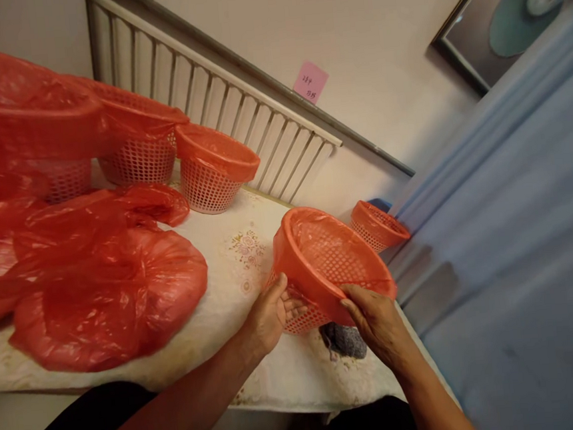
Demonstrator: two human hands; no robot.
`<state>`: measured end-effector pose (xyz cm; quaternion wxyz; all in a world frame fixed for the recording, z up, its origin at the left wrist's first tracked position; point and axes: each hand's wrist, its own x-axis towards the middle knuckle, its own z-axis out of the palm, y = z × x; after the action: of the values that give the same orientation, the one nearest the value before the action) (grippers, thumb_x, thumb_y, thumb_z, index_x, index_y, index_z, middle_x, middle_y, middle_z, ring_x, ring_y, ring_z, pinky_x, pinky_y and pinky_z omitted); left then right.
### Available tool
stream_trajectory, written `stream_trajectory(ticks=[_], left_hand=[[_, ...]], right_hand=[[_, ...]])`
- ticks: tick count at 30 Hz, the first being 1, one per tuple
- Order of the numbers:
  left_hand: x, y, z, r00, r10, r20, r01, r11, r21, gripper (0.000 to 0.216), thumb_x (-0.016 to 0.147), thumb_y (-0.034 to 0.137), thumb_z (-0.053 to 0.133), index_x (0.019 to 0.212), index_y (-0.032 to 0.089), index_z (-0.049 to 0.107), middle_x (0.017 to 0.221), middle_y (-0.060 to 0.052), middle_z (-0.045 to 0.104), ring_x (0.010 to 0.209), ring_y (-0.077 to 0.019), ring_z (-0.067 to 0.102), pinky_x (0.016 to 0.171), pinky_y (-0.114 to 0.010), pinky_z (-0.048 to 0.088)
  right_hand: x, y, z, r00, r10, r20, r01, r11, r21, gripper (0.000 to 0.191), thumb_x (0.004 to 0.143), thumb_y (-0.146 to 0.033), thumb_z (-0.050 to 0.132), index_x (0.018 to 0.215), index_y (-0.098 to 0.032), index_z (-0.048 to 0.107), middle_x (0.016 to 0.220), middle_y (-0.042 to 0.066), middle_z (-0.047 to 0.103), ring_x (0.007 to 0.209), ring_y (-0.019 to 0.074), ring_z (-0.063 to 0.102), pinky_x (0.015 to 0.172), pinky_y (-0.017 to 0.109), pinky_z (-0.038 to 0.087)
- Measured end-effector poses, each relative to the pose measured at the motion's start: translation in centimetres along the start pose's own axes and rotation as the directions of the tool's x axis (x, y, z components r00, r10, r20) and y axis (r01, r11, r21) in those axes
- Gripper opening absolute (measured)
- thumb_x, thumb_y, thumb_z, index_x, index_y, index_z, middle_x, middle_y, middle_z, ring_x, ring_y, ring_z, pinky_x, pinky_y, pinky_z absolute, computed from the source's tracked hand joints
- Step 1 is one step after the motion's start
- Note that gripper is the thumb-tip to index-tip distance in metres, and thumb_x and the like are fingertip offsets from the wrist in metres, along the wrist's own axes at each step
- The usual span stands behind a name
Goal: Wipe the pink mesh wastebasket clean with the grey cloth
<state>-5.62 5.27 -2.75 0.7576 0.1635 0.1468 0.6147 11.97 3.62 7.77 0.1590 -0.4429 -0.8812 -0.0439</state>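
Note:
I hold a red mesh basket (328, 258) lined with a red plastic bag, tilted toward me above the table's near right corner. My left hand (270, 313) grips its lower left side, fingers curled onto the mesh. My right hand (376, 324) is closed on the rim and the bag's edge at the near right. A small grey cloth-like lump (345, 340) lies on the table just under the basket.
The table (231, 273) has a pale floral cover. Loose red plastic bags (107, 291) are heaped at left. Lined red baskets stand along the back (214, 164), (140, 144). Another basket (377, 224) sits beyond the table's right end. A radiator (237, 112) and blue curtain (518, 221) flank.

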Motion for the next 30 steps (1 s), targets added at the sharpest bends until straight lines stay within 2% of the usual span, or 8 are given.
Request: stream_trajectory(ticks=[2, 7, 12, 15, 18, 21, 26, 30], left_hand=[[0.0, 0.3, 0.2, 1.0, 0.014, 0.006, -0.014, 1.0, -0.002, 0.028, 0.08, 0.043, 0.064, 0.088, 0.016, 0.059, 0.074, -0.005, 0.069, 0.065, -0.0176, 0.066, 0.066, -0.031, 0.05], [0.0, 0.4, 0.7, 1.0, 0.026, 0.006, -0.027, 0.997, 0.066, 0.025, 0.071, 0.017, 0.07, 0.094, 0.015, 0.06, 0.085, -0.004, 0.069, 0.071, -0.0159, 0.064, 0.071, -0.03, 0.048], [-0.2, -0.1, 0.5, 0.995, -0.099, 0.012, 0.097, 0.986, 0.133, 0.028, 0.063, 0.006, 0.065, 0.09, 0.013, 0.062, 0.081, -0.005, 0.069, 0.069, -0.0142, 0.064, 0.072, -0.028, 0.046], [-0.4, -0.2, 0.6, 0.991, -0.132, 0.023, 0.127, 0.982, 0.143, 0.033, 0.06, 0.001, 0.061, 0.09, 0.012, 0.062, 0.079, -0.006, 0.07, 0.07, -0.0157, 0.065, 0.073, -0.029, 0.046], [-0.8, 0.0, 0.8, 0.986, -0.117, 0.115, 0.106, 0.99, 0.092, 0.034, 0.063, 0.004, 0.064, 0.096, 0.013, 0.063, 0.088, -0.008, 0.072, 0.08, -0.0186, 0.067, 0.081, -0.033, 0.046], [-0.9, 0.1, 0.9, 0.979, -0.099, 0.181, 0.094, 0.995, 0.034, 0.031, 0.072, 0.017, 0.07, 0.101, 0.014, 0.062, 0.098, -0.01, 0.071, 0.088, -0.0214, 0.066, 0.087, -0.038, 0.045], [-0.6, -0.3, 0.8, 0.993, -0.104, 0.047, 0.102, 0.994, 0.039, 0.026, 0.073, 0.021, 0.071, 0.096, 0.015, 0.062, 0.091, -0.008, 0.071, 0.075, -0.0181, 0.066, 0.079, -0.035, 0.048], [-0.7, -0.5, 0.8, 0.992, -0.108, 0.066, 0.104, 0.992, 0.071, 0.027, 0.066, 0.008, 0.064, 0.093, 0.014, 0.063, 0.084, -0.007, 0.072, 0.074, -0.0189, 0.067, 0.079, -0.036, 0.048]], right_hand=[[0.4, -0.9, 0.2, 0.999, 0.029, 0.019, -0.029, 1.0, -0.012, 0.03, 0.097, -0.036, 0.035, 0.087, -0.019, 0.057, 0.072, 0.002, 0.061, 0.068, 0.0166, 0.058, 0.062, 0.026, 0.039], [0.9, -1.4, 0.5, 0.998, 0.068, 0.014, -0.067, 0.997, -0.032, 0.025, 0.096, -0.034, 0.037, 0.088, -0.02, 0.056, 0.072, 0.001, 0.061, 0.068, 0.0168, 0.059, 0.062, 0.026, 0.036], [1.2, -0.9, 0.3, 0.993, 0.113, 0.039, -0.113, 0.994, 0.0, 0.025, 0.095, -0.035, 0.038, 0.082, -0.02, 0.055, 0.068, 0.0, 0.06, 0.063, 0.0155, 0.057, 0.059, 0.024, 0.035], [1.3, -1.0, 0.3, 0.992, 0.123, 0.034, -0.123, 0.992, -0.015, 0.025, 0.095, -0.034, 0.037, 0.088, -0.02, 0.056, 0.07, 0.001, 0.061, 0.065, 0.016, 0.059, 0.06, 0.025, 0.036], [1.4, -1.4, 0.4, 0.993, 0.12, 0.018, -0.119, 0.992, -0.034, 0.027, 0.095, -0.035, 0.036, 0.089, -0.019, 0.057, 0.07, 0.002, 0.063, 0.065, 0.0167, 0.06, 0.06, 0.025, 0.036], [1.5, -1.8, 0.5, 0.993, 0.12, 0.023, -0.119, 0.992, -0.042, 0.027, 0.095, -0.035, 0.036, 0.088, -0.019, 0.057, 0.07, 0.002, 0.063, 0.065, 0.0168, 0.06, 0.06, 0.025, 0.036], [1.5, -2.2, 0.5, 0.992, 0.125, 0.037, -0.123, 0.991, -0.043, 0.025, 0.095, -0.034, 0.036, 0.086, -0.02, 0.055, 0.069, 0.002, 0.062, 0.065, 0.0169, 0.06, 0.059, 0.025, 0.035], [1.7, -2.1, 0.5, 0.99, 0.137, 0.022, -0.135, 0.99, -0.048, 0.025, 0.095, -0.034, 0.037, 0.089, -0.02, 0.056, 0.072, 0.002, 0.063, 0.067, 0.0173, 0.061, 0.06, 0.025, 0.035]])
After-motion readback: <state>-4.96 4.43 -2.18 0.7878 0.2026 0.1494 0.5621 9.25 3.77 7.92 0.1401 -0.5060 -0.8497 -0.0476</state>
